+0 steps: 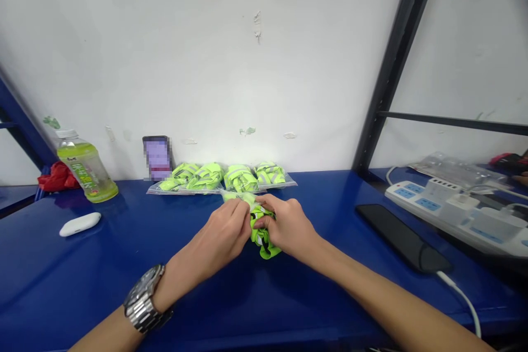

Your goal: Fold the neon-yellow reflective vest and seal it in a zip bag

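Over the middle of a blue table [124, 280], both my hands are closed on a bundled neon-green strap [262, 237] with grey reflective stripes. My left hand [223, 234], with a metal watch on its wrist, pinches the bundle's top left edge, where a bit of clear plastic shows. My right hand [286, 225] wraps round its right side. Part of the bundle is hidden under my fingers. Just beyond, a row of several packed green straps in clear bags [223, 177] lies against the white wall.
A green drink bottle [86, 168] and red cloth [58, 177] stand at far left, a white earbud case [80, 224] nearer. A phone [157, 157] leans on the wall. On the right lie a black phone with cable [402, 237], a power strip [454, 210] and a black shelf post [391, 66].
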`<move>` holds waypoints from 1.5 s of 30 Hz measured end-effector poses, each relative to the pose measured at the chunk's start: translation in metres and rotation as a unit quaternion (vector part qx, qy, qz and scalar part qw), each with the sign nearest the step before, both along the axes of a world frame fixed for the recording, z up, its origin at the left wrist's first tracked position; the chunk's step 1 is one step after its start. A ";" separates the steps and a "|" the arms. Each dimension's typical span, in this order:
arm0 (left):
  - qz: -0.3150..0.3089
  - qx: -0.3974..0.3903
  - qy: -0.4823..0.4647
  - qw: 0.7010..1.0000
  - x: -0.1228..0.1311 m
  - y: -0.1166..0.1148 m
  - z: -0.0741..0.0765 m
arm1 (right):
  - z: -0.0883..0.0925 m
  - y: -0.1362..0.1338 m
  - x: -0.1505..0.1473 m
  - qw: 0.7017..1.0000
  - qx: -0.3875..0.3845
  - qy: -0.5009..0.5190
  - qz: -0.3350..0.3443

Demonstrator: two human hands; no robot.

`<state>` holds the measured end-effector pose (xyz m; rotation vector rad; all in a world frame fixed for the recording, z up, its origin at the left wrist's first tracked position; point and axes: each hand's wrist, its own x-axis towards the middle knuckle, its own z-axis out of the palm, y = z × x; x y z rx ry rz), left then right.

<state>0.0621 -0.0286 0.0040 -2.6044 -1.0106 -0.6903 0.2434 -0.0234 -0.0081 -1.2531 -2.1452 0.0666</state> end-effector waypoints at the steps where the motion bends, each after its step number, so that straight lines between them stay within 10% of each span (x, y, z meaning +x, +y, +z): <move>1: -0.014 -0.024 -0.023 0.999 -0.001 0.001 -0.001 | -0.001 0.000 -0.002 1.000 0.001 -0.004 -0.021; 12: -0.062 -0.021 -0.007 0.998 -0.008 0.009 -0.007 | 0.000 0.006 -0.007 0.989 0.042 -0.113 -0.090; 26: 0.010 -0.047 -0.082 0.995 -0.009 0.012 -0.004 | -0.003 -0.006 -0.005 0.995 0.033 0.002 0.096; 36: 0.103 -0.104 0.021 0.989 -0.012 0.013 -0.006 | -0.011 -0.009 -0.020 0.972 0.137 -0.159 0.104; 45: 0.011 -0.136 -0.047 0.990 -0.009 0.014 -0.015 | -0.012 -0.012 -0.021 0.975 0.126 -0.179 0.048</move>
